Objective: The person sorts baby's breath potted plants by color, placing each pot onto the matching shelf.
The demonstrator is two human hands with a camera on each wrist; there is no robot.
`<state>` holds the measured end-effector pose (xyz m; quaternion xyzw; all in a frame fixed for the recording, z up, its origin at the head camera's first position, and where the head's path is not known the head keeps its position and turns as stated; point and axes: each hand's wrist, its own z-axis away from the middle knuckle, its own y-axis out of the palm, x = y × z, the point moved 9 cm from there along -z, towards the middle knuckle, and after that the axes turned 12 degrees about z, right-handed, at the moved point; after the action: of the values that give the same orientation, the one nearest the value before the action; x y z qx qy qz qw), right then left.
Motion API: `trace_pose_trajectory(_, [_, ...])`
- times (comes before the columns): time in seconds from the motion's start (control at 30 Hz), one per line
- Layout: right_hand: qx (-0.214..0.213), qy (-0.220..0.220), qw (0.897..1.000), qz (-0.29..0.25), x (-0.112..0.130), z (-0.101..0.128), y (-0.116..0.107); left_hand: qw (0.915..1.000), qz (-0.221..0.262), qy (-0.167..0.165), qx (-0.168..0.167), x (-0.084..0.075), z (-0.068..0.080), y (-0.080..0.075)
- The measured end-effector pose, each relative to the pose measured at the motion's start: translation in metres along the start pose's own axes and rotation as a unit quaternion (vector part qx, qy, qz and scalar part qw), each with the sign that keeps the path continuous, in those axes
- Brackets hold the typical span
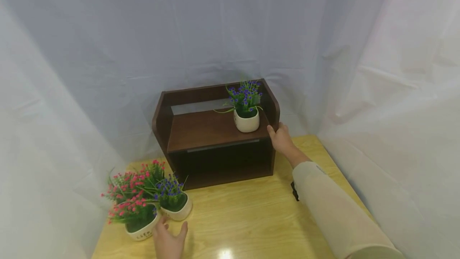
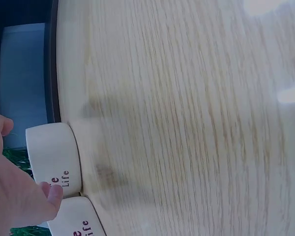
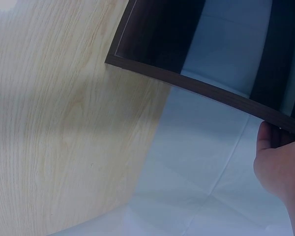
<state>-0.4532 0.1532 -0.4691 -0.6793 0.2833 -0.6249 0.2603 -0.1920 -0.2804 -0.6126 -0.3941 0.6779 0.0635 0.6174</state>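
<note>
My worktop [image 1: 251, 219] is pale wood grain with a glossy finish, lamp glare bouncing off it. The shelf [image 1: 201, 131] looks like dark matt wood laminate. Pots [image 2: 56, 155] are smooth cream ceramic, and the backdrop [image 1: 108, 51] is wrinkly white cloth.

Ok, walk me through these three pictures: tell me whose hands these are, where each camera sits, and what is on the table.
There is no machine here: a person works with two bare hands. The wide picture comes from a camera on the person's head, looking forward and down. The other two come from cameras on the wrists.

On the wooden table stands a dark brown shelf unit. A white pot of purple flowers sits on its upper board. At the table's near left corner stand more white pots, one with pink flowers and one with purple-blue flowers.

The right hand grips the shelf's right side panel; the right wrist view shows its fingers on the panel's edge. The left hand is open and holds nothing, its fingers just touching the pots.
</note>
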Motion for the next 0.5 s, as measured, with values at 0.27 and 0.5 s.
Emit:
trace_pose_trajectory(0.27, [-0.006,0.001,1.0,0.002,0.002,0.001,-0.002,0.9998,-0.01,-0.013,0.01,0.012,-0.009,0.005])
trace_pose_trajectory(0.5, [-0.018,-0.005,1.0,0.004,0.003,0.002,-0.002,0.9997,0.024,0.008,0.002,0.018,-0.017,0.009])
